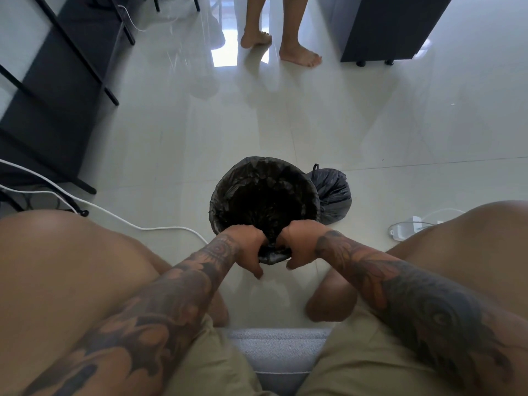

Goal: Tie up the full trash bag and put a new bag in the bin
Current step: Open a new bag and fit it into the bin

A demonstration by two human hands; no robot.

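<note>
The tied bag (333, 195) sits just beyond your fingers. Your left hand (248, 247) and right hand (300, 247) grip the new bag (265, 192), curled over the bin's near rim; only tucking remains.

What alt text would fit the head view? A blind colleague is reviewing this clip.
Seen from above, a seated person's left hand and right hand grip the near edge of a new black bag lining a round bin on a pale tiled floor. A tied full trash bag sits just behind the bin, and another person's bare feet stand farther back.
</note>
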